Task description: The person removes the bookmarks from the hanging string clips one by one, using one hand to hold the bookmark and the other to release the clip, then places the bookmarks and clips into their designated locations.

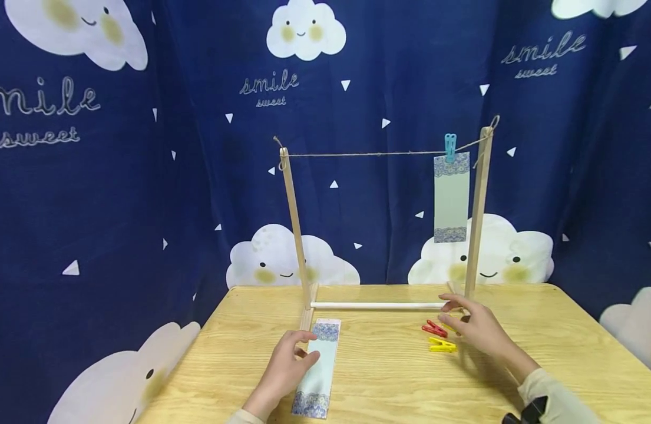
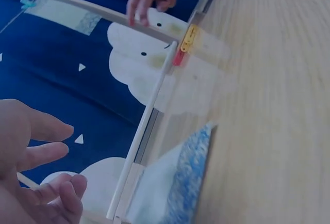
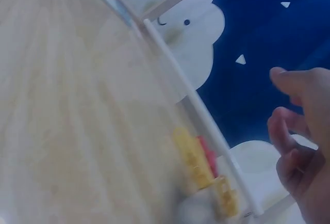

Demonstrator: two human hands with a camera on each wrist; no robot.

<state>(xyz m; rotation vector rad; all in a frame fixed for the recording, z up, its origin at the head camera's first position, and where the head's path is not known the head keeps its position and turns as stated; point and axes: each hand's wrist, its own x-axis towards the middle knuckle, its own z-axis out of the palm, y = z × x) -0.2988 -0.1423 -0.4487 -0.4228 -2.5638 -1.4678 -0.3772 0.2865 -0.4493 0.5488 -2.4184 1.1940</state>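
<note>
A pale green paper strip [image 1: 321, 359] with blue lace-patterned ends lies on the table. Beside and partly over it in the head view is my left hand [image 1: 288, 362], thumb and fingers spread apart; the left wrist view shows nothing between them [image 2: 44, 167]. My right hand [image 1: 481, 330] hovers by the small clothespins, its fingers loosely bent and holding nothing in the right wrist view [image 3: 304, 131]. Under it lie a red clothespin [image 1: 434, 328], a yellow clothespin [image 1: 443, 345] and another yellow one, partly hidden by the fingers.
A wooden frame has a left post [image 1: 295, 224], a right post [image 1: 479, 212] and a white bottom rod [image 1: 378, 305]. A blue clothespin [image 1: 450, 147] holds a similar paper strip [image 1: 451, 200] on the string [image 1: 357, 155]. Behind hangs a dark blue cloud-print curtain [image 1: 187, 176].
</note>
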